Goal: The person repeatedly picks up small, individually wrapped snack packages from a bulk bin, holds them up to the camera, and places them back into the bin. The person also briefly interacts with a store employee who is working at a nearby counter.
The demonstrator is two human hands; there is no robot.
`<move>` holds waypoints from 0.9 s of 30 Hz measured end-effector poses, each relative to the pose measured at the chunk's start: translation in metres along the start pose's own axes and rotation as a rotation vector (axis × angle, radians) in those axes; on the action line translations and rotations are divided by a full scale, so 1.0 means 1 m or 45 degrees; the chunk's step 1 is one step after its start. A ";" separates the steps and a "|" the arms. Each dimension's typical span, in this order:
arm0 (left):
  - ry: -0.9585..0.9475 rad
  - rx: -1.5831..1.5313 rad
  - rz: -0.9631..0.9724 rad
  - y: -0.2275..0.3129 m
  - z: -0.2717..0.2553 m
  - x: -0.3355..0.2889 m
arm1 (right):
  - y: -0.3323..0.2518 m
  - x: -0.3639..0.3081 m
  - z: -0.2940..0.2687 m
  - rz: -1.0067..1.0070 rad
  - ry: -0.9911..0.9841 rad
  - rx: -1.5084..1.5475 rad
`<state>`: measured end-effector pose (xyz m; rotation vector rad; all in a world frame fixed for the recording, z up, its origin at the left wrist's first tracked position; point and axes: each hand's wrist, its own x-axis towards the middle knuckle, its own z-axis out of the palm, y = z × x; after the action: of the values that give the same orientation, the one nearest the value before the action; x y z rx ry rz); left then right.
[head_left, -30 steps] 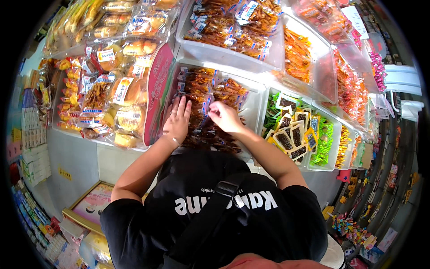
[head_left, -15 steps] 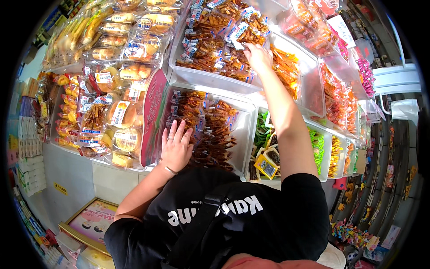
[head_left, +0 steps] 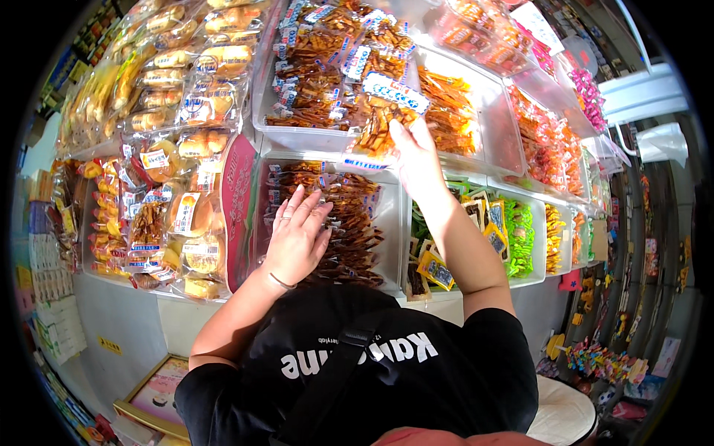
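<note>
A clear packet of brown snack sticks (head_left: 385,123) with a blue-and-white top is pinched in my right hand (head_left: 416,156), raised above the near wall of the far bin (head_left: 305,140). Similar packets (head_left: 316,67) stand in rows in that bin. My left hand (head_left: 297,232), wearing a ring and a bracelet, has its fingers spread over the left side of the near bin (head_left: 390,223). Dark brown snack packets (head_left: 346,230) fill that bin under and beside the hand. Whether the fingertips touch them I cannot tell.
On the left lie bagged breads (head_left: 197,212) and a pink sign board (head_left: 238,204). To the right are green packets (head_left: 523,245), yellow-and-black packets (head_left: 435,269) and orange-red packets (head_left: 535,134) in bins. A framed picture (head_left: 160,394) leans below the counter.
My right hand has drawn a snack packet out of the far bin and toward me. My left hand has shifted slightly, its fingers more to the right. The whole view has moved a little.
</note>
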<state>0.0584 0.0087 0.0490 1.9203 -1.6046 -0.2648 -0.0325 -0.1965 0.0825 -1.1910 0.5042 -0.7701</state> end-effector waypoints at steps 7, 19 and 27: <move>0.122 -0.080 0.172 0.024 -0.021 0.005 | 0.004 -0.055 0.025 -0.209 0.028 -0.585; 0.005 -2.159 -0.196 0.043 -0.022 0.006 | 0.011 -0.144 0.070 -0.983 -0.096 -1.268; 0.033 -1.929 -0.008 0.071 -0.035 -0.004 | 0.010 -0.168 0.072 -1.105 0.054 -1.243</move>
<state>0.0178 0.0181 0.1160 0.7027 -0.8067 -1.0620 -0.0878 -0.0217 0.0877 -2.3813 0.3844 -1.3470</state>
